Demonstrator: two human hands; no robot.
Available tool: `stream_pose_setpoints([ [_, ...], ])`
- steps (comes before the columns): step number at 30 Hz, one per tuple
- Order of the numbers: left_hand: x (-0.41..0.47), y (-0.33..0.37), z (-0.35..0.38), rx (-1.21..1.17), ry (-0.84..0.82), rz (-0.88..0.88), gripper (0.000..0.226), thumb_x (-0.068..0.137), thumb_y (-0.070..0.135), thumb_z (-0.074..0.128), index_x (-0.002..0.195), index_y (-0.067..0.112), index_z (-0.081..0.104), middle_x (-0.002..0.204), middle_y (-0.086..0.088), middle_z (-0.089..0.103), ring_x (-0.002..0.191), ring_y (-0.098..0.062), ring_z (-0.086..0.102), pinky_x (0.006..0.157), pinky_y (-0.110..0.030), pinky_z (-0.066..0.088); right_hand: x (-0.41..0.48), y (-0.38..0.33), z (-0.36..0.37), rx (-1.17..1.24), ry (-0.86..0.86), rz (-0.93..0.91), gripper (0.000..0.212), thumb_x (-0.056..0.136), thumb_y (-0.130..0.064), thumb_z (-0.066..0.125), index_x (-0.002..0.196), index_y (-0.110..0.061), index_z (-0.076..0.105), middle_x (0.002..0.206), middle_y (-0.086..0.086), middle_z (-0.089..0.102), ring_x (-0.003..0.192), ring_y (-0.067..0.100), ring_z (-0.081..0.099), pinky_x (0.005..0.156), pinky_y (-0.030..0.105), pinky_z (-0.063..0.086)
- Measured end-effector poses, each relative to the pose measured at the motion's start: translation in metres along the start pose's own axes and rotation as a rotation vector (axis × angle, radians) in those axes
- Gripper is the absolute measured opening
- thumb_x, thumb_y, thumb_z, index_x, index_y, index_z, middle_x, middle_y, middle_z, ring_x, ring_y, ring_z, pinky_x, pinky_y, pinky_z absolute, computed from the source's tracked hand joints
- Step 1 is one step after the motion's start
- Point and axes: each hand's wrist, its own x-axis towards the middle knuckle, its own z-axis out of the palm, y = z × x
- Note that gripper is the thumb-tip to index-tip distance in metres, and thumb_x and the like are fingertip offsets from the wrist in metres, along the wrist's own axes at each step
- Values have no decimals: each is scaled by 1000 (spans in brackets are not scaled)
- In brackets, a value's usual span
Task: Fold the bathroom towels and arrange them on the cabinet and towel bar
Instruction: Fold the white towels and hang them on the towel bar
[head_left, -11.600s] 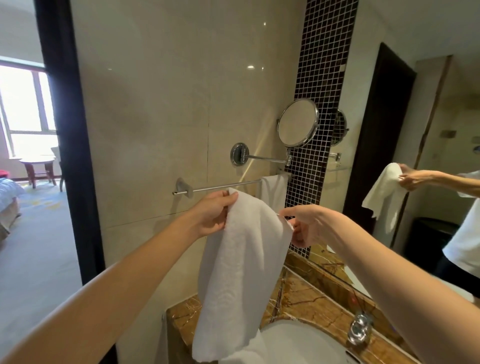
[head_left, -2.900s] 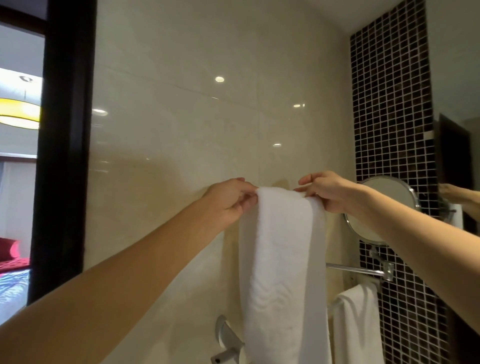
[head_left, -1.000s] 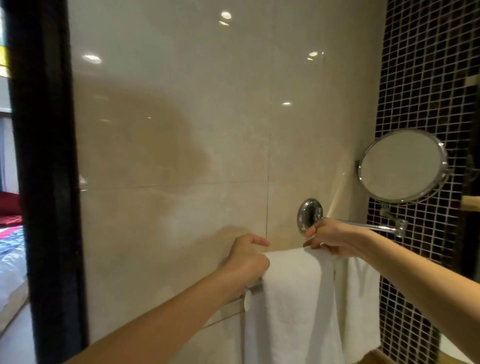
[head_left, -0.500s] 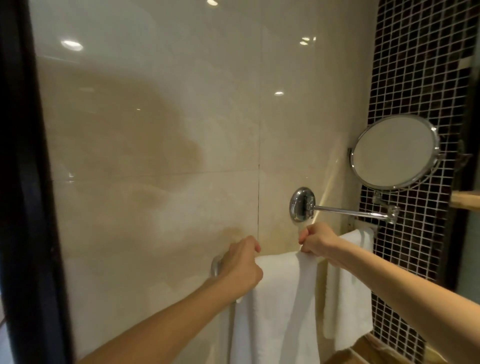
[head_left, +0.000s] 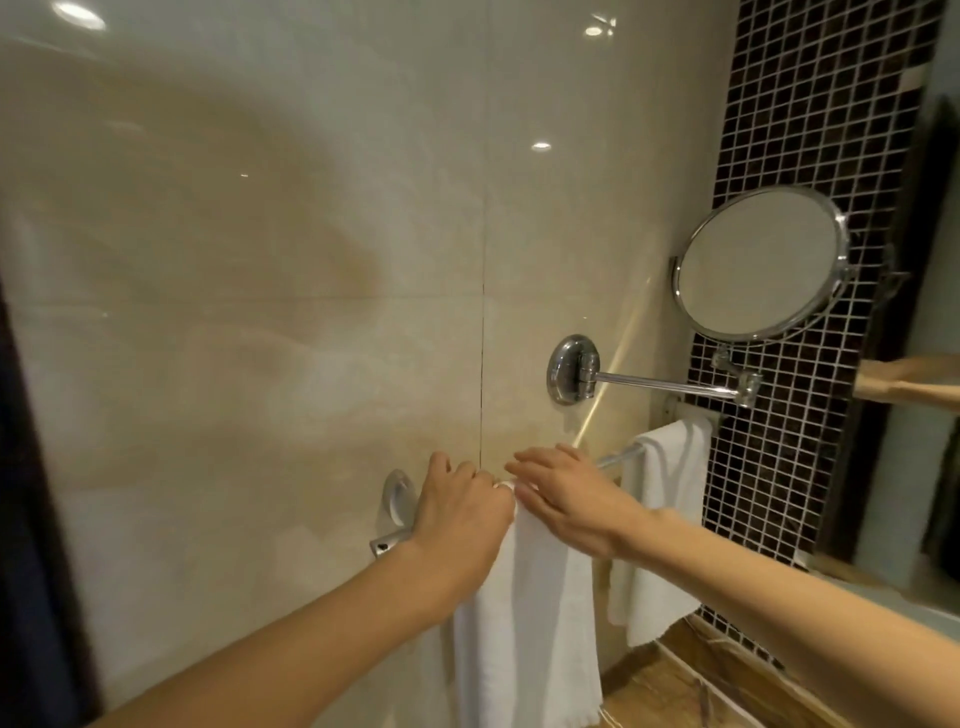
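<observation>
A folded white towel (head_left: 530, 623) hangs over the chrome towel bar (head_left: 615, 458) near its left wall mount (head_left: 397, 501). My left hand (head_left: 460, 512) curls over the towel's top left edge at the bar. My right hand (head_left: 563, 496) lies flat on the towel's top, fingers spread and pointing left. A second white towel (head_left: 660, 525) hangs over the same bar further right, by the black mosaic strip.
A round chrome mirror (head_left: 761, 262) on a swing arm (head_left: 665, 384) juts out just above the bar. Black mosaic tiles (head_left: 810, 130) and a wall mirror edge are on the right. The brown marble counter (head_left: 675, 691) lies below. A dark door frame (head_left: 31, 571) is at left.
The towel went from held up in the air to draped over the bar. In the last half second both hands slid together at its top, and my right hand flattened out.
</observation>
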Motion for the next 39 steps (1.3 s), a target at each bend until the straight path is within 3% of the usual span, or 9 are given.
stream_pose_setpoints([
  [10, -11, 12, 6, 65, 77, -10, 22, 86, 3, 44, 101, 15, 54, 97, -4, 56, 95, -27, 49, 81, -38, 25, -18, -3, 20, 32, 155, -35, 41, 100, -28, 44, 134, -8, 52, 132, 6, 57, 118, 24, 53, 99, 39, 39],
  [14, -18, 14, -2, 44, 127, -31, 17, 90, 16, 51, 104, 20, 57, 103, 1, 60, 100, -24, 52, 86, -39, 26, -15, -3, 10, 26, 93, -36, 44, 101, -32, 39, 139, -12, 47, 137, 5, 53, 126, 22, 47, 108, 40, 30],
  [17, -39, 20, -1, -60, 393, -15, 19, 74, 21, 72, 92, 17, 69, 95, 0, 68, 90, -25, 61, 80, -38, 34, -9, -8, 0, 44, 98, -26, 43, 101, -31, 38, 140, -13, 45, 139, 7, 52, 130, 23, 44, 113, 42, 20],
  [21, -83, 44, 22, -416, 575, -17, 16, 80, 16, 64, 94, 9, 69, 93, -7, 64, 87, -26, 58, 76, -37, 45, -2, -23, -4, 40, 90, -54, 39, 100, -26, 41, 135, -11, 50, 129, 12, 58, 120, 29, 51, 107, 40, 26],
  [23, -104, 55, 41, -549, 548, -119, 19, 85, 24, 57, 97, 12, 66, 92, -4, 61, 84, -20, 55, 73, -30, 44, 2, -27, -4, 26, 83, -67, 35, 99, -26, 41, 127, -10, 56, 121, 12, 62, 112, 31, 54, 99, 39, 33],
  [25, -125, 66, 64, -703, 477, -270, 19, 87, 26, 58, 101, 14, 64, 93, 5, 57, 81, -7, 53, 71, -17, 41, 4, -30, -1, 42, 78, -51, 27, 99, -26, 39, 100, -10, 62, 102, 13, 65, 98, 34, 58, 85, 38, 39],
  [28, -147, 79, 108, -954, 307, -549, 26, 87, 29, 65, 110, 18, 59, 100, 13, 47, 86, 4, 50, 72, -3, 35, 5, -31, 9, 94, 82, 2, 32, 100, -25, 37, 72, -13, 47, 84, 17, 62, 81, 36, 54, 66, 38, 35],
  [33, -159, 92, 172, -1104, -63, -700, 42, 82, 43, 68, 119, 29, 53, 141, 5, 29, 128, -11, 36, 97, -19, 28, 10, -28, 21, 107, 177, 46, 39, 99, -28, 36, 91, -4, 64, 99, 20, 67, 91, 40, 56, 75, 42, 42],
  [39, -137, 97, 199, -1195, -209, -746, 47, 86, 43, 65, 121, 12, 58, 144, 1, 27, 127, -15, 37, 100, -21, 25, 11, -23, 28, 95, 246, 22, 42, 100, -30, 35, 98, -3, 66, 98, 20, 67, 92, 41, 56, 79, 44, 42],
])
